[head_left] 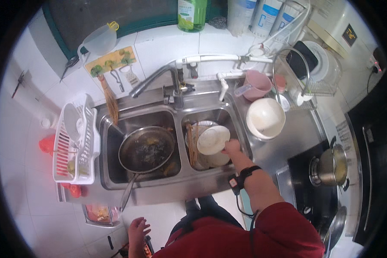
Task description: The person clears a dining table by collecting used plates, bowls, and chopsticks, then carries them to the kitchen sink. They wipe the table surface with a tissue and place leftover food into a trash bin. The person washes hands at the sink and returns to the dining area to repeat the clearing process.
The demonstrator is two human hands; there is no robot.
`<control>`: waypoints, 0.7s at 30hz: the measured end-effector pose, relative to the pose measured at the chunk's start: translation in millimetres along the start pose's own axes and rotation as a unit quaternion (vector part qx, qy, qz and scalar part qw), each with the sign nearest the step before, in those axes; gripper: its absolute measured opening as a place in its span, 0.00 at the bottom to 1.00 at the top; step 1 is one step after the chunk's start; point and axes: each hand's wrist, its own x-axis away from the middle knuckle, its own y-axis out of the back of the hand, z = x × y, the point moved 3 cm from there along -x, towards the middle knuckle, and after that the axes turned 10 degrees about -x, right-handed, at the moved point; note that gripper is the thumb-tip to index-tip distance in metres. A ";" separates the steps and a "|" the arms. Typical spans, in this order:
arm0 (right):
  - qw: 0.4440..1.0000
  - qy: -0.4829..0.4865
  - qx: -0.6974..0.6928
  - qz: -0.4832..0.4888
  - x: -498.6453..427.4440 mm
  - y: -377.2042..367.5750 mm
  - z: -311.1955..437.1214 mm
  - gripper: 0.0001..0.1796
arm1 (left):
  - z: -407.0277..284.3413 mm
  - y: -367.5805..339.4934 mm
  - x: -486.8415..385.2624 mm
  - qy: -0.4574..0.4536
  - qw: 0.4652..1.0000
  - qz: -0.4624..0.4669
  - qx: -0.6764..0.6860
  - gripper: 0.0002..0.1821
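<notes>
My right hand point(233, 147) grips the rim of a white bowl point(213, 140) in the right sink basin. Under and around that bowl lie more white dishes point(213, 160), partly hidden by it. Several wooden chopsticks point(192, 145) lean along the basin's left side. Away from the sink, my left hand point(140, 227) hangs low in front of the counter with its fingers apart, holding nothing. A frying pan point(147, 150) with murky liquid in it rests in the left basin, its handle point(129, 192) reaching over the front edge.
The faucet point(154, 80) points over the left basin. A white drying rack point(75, 145) stands left of the sink. On the right counter are a cream bowl point(265, 118), a pink pot point(257, 85) and a wire dish rack point(322, 88). A steel pot point(332, 164) sits on the stove.
</notes>
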 end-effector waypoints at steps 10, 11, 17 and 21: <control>0.983 0.023 0.176 0.052 -43.4 -22.8 -34.1 0.15 | -67.0 -41.0 -23.5 -0.008 0.999 0.015 -0.041 0.16; 0.978 0.045 0.195 0.059 -42.3 -24.3 -34.3 0.16 | -73.3 -43.7 -27.2 -0.026 0.998 0.030 -0.055 0.16; 0.954 0.157 0.254 0.040 17.6 4.0 2.2 0.15 | -114.3 -67.7 -53.3 -0.066 0.986 0.124 -0.090 0.15; 0.973 0.173 0.147 -0.042 104.5 62.8 11.1 0.13 | -148.6 -108.6 -68.8 -0.151 0.934 0.266 -0.184 0.15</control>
